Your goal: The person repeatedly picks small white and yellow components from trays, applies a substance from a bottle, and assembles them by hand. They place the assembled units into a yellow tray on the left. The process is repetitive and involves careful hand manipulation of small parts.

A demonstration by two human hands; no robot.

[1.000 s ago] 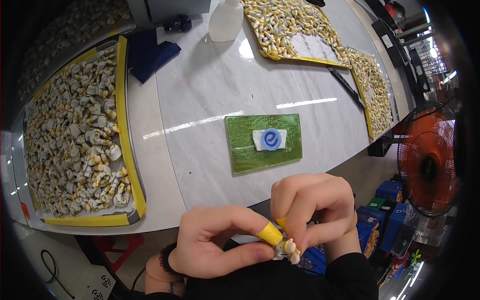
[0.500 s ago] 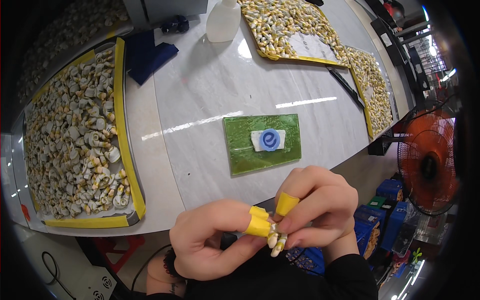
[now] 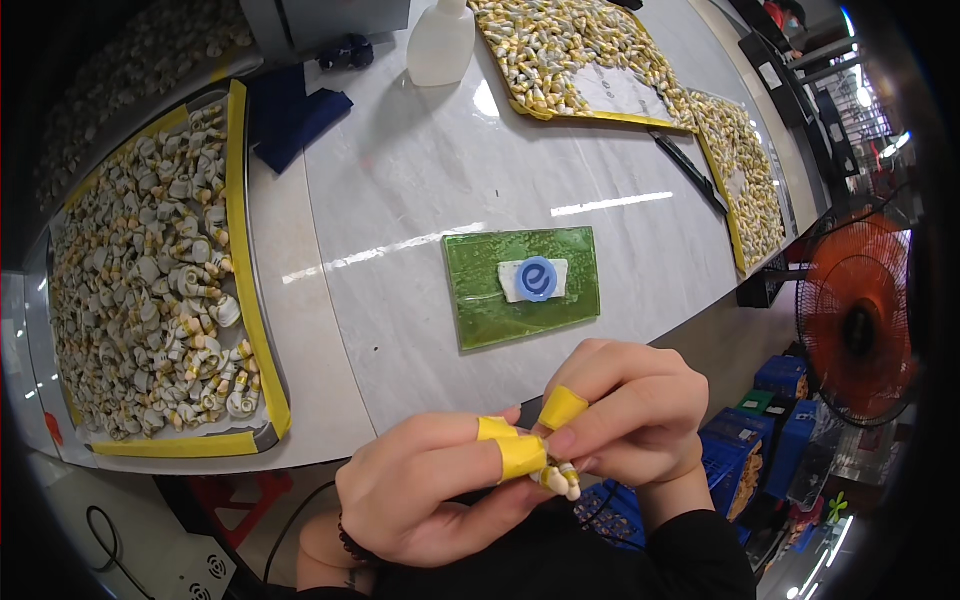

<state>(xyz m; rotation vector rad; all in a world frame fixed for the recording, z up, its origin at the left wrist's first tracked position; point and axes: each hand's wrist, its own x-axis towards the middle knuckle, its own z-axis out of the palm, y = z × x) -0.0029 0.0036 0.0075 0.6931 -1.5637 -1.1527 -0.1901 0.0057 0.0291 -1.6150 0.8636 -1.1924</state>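
My left hand [image 3: 430,485] and my right hand [image 3: 640,415] meet in front of the table's near edge. Between their fingertips is a small white-and-yellow figurine [image 3: 560,480], its rounded light ends showing below. Fingers and thumbs of both hands are pinched on it, and they hide its upper part. Yellow tape wraps two fingers of my left hand and one finger of my right. Just beyond the hands lies a green slab [image 3: 475,315] on the table. A white pad [image 3: 509,284] rests on it, topped by a round blue piece [image 3: 537,279] with a dark curl.
At the left stands a tray edged with yellow tape [image 3: 243,220], heaped with similar pieces. Two more filled trays are at the back right, with a dark cutter-like tool [image 3: 690,172] beside them. A white bottle [image 3: 441,45], blue cloth [image 3: 300,130] and orange fan [image 3: 858,315] surround the workspace.
The figurine has turned between my fingers, its light ends now pointing more to the right. My right hand has shifted slightly down and left.
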